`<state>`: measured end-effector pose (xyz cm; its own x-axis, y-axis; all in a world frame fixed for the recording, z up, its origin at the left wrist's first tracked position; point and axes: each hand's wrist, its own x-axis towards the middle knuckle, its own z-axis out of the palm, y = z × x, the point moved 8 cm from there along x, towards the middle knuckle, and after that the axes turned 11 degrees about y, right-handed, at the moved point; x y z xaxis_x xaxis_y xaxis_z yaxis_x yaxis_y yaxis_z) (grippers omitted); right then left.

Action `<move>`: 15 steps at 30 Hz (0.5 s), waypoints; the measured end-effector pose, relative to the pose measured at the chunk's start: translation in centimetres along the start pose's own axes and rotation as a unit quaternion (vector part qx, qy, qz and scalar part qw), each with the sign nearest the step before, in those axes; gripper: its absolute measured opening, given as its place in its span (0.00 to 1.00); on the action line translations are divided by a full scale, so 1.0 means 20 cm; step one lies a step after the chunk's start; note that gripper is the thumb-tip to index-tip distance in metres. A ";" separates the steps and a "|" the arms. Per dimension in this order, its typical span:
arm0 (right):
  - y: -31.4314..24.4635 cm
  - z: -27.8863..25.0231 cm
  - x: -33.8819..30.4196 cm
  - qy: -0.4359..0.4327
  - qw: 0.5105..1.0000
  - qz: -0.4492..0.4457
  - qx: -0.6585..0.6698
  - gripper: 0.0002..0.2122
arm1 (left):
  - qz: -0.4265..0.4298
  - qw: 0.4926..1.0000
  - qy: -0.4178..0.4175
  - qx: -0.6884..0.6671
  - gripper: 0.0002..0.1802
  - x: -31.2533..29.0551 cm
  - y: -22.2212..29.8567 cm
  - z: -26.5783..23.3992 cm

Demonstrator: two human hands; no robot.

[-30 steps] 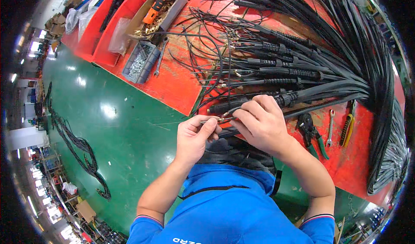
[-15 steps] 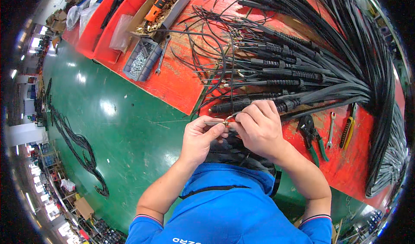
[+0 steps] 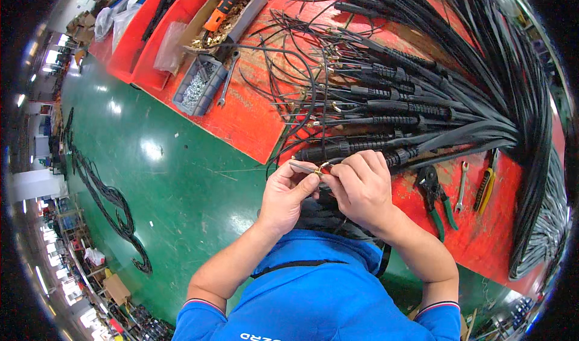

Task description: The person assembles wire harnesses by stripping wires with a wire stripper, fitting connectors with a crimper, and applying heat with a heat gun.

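My left hand point(image 3: 286, 197) pinches a thin silvery metal rod point(image 3: 303, 168) between thumb and fingers. At the rod's inner end sits a small brass-coloured fitting point(image 3: 319, 172). Close against it, my right hand point(image 3: 365, 188) is closed in a pinch on what looks like a thin dark wire point(image 3: 326, 166); its fingers cover most of it. Both hands meet in front of my body, at the near edge of the red table. Just beyond them lie black cables with ribbed sleeves point(image 3: 386, 121), their thin wire ends pointing left.
Right of my hands lie green-handled pliers point(image 3: 445, 211), a wrench point(image 3: 462, 187) and a yellow-black cutter point(image 3: 484, 190). Far left on the table stand a grey bin of screws point(image 3: 198, 86), another wrench point(image 3: 228, 78), a box of brass parts point(image 3: 250, 15) and red bins point(image 3: 151, 69). Cables point(image 3: 105, 190) lie on the green floor.
Both hands have shifted slightly, the left a little to the right, still close together. The small fitting and rod now show a little more between the fingers.
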<state>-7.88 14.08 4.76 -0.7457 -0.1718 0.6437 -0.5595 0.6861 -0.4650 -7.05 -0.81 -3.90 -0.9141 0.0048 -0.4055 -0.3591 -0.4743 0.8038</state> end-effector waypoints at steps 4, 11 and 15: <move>0.00 0.00 0.01 -0.015 1.000 0.014 0.007 0.08 | -0.004 1.000 0.005 0.024 0.09 0.00 -0.01 -0.01; -0.01 0.06 -0.01 -0.041 0.996 0.056 0.050 0.07 | -0.020 0.999 -0.005 0.029 0.11 0.02 -0.03 -0.06; 0.02 0.09 -0.05 -0.068 0.995 0.056 0.055 0.08 | -0.046 0.990 0.021 0.132 0.08 0.00 0.01 -0.11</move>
<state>-7.97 13.22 2.97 -0.8436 -0.1975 0.4994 -0.5005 0.6264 -0.5976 -6.73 -2.80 -4.59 -0.8687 -0.0014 -0.4954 -0.4821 -0.2273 0.8461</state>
